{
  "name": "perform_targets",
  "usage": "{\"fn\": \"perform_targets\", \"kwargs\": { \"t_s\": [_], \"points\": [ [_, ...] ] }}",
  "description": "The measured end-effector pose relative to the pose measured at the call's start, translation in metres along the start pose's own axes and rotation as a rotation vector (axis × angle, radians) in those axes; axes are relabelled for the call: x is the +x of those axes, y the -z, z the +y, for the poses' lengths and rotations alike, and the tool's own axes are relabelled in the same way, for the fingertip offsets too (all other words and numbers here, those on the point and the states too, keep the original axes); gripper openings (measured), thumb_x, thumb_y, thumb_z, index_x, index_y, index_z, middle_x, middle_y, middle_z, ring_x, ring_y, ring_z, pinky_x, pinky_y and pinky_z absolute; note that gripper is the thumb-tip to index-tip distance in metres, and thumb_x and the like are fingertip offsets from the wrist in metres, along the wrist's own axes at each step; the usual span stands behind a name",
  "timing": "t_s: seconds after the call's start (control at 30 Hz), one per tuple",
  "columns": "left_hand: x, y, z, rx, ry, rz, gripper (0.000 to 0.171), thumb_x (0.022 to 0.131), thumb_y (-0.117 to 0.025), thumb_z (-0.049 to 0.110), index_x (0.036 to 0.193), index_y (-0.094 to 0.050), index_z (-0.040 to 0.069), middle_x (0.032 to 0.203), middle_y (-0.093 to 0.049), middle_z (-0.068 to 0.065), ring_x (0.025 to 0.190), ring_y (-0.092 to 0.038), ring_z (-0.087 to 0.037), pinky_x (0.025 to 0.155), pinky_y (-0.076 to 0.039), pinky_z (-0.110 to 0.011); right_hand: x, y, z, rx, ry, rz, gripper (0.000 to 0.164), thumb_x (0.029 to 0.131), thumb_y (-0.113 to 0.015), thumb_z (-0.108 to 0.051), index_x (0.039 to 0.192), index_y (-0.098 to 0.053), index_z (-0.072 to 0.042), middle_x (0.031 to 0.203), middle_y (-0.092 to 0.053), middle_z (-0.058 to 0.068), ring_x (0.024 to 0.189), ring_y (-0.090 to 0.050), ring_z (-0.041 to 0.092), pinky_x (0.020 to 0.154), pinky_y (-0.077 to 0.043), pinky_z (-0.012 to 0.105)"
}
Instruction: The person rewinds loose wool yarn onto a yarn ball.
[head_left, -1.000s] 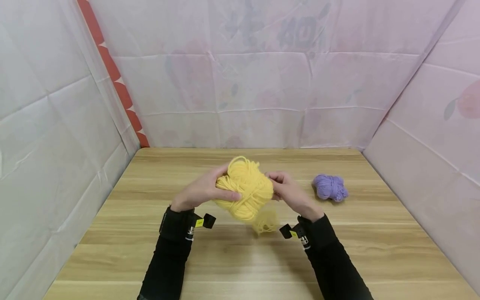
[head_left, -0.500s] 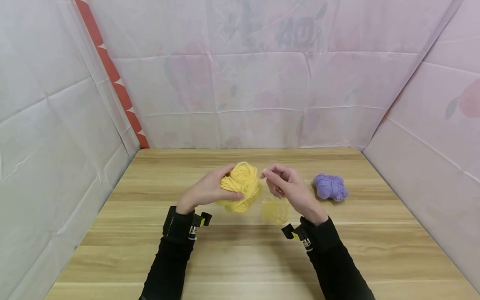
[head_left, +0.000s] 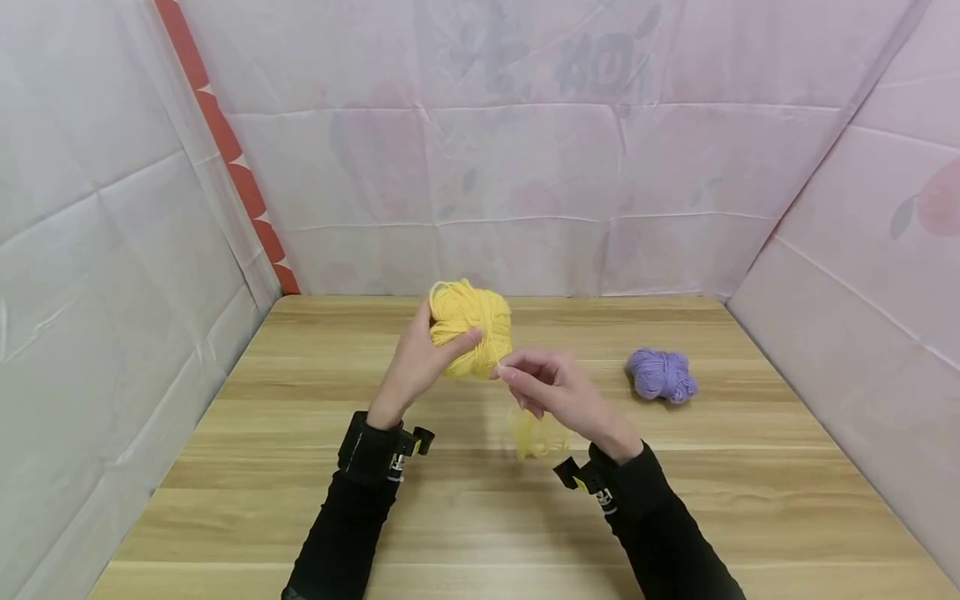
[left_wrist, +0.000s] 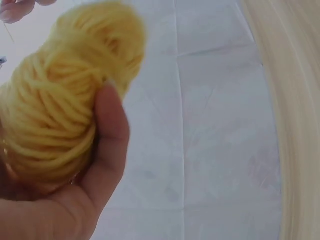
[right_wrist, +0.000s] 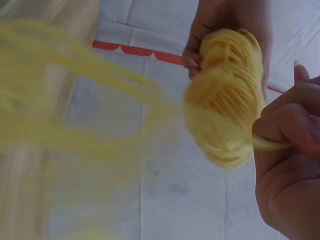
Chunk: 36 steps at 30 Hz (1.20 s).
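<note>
A ball of yellow yarn (head_left: 472, 321) is held up over the table by my left hand (head_left: 423, 358), thumb across its near side and fingers behind it. The left wrist view shows the thumb (left_wrist: 111, 117) pressed along the windings of the yarn ball (left_wrist: 55, 115). Close to the ball's lower right, my right hand (head_left: 562, 396) pinches a yarn strand between thumb and curled fingers. That strand (right_wrist: 270, 144) runs from the ball into the fingers in the right wrist view. Loose yellow loops (head_left: 540, 435), blurred, hang below the hands.
A small purple yarn ball (head_left: 662, 375) lies on the wooden table (head_left: 750, 500) to the right of my right hand. Pale cloth sheets (head_left: 517, 167) wall off the back and both sides, with a red strip (head_left: 232, 158) at the back left corner.
My left hand has turned the yellow ball and raised it away from me. My right hand stayed close to it, moving off to the right and back in. The loose loops swung about.
</note>
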<state>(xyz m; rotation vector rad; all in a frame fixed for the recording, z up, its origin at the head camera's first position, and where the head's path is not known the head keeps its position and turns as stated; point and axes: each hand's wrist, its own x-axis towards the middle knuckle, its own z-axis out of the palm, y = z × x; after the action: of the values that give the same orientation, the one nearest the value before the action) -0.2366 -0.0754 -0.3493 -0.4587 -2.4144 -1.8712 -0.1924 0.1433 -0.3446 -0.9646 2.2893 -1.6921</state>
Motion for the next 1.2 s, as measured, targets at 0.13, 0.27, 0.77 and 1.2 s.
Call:
{"fn": "perform_targets", "kwargs": {
  "t_s": [0.13, 0.27, 0.77, 1.2],
  "points": [
    [0.001, 0.0, -0.001, -0.172, -0.042, 0.062, 0.063, 0.086, -0.073, 0.035, 0.137, -0.039, 0.022, 0.124, -0.056, -0.004, 0.112, -0.059, -0.019, 0.093, -0.053, -0.036, 0.004, -0.006, 0.005, -0.006, -0.013, -0.059, 0.019, 0.1, -0.052, -0.014, 0.106, -0.068, -0.008, 0.063, -0.049, 0.004, 0.048, -0.041, 0.009, 0.042, -0.038, 0.023],
    [0.0, 0.001, 0.0, -0.35, -0.075, 0.09, 0.054, 0.09, -0.069, 0.029, 0.133, -0.039, 0.017, 0.122, -0.056, -0.007, 0.109, -0.06, -0.02, 0.09, -0.054, -0.033, 0.009, -0.01, 0.014, -0.017, -0.047, -0.104, 0.018, 0.099, -0.053, -0.014, 0.104, -0.069, -0.006, 0.063, -0.048, 0.005, 0.048, -0.042, 0.009, 0.043, -0.04, 0.022],
    [-0.008, 0.012, 0.007, -0.603, -0.065, -0.298, 0.043, 0.095, -0.056, 0.012, 0.135, -0.043, 0.007, 0.111, -0.061, -0.008, 0.093, -0.065, -0.017, 0.08, -0.058, -0.03, 0.011, 0.01, 0.043, 0.169, -0.201, -0.057, 0.02, 0.1, -0.049, -0.013, 0.087, -0.062, -0.005, 0.058, -0.039, -0.005, 0.05, -0.035, 0.007, 0.047, -0.029, 0.021],
    [-0.01, 0.005, 0.005, -0.12, 0.014, -0.524, 0.058, 0.08, -0.078, 0.021, 0.132, -0.051, 0.027, 0.109, -0.065, -0.009, 0.093, -0.068, -0.023, 0.079, -0.058, -0.038, 0.001, 0.033, 0.028, 0.355, -0.185, 0.125, 0.024, 0.103, -0.046, -0.029, 0.086, -0.051, -0.011, 0.063, -0.031, -0.004, 0.055, -0.031, 0.01, 0.055, -0.023, 0.027]
  ]
}}
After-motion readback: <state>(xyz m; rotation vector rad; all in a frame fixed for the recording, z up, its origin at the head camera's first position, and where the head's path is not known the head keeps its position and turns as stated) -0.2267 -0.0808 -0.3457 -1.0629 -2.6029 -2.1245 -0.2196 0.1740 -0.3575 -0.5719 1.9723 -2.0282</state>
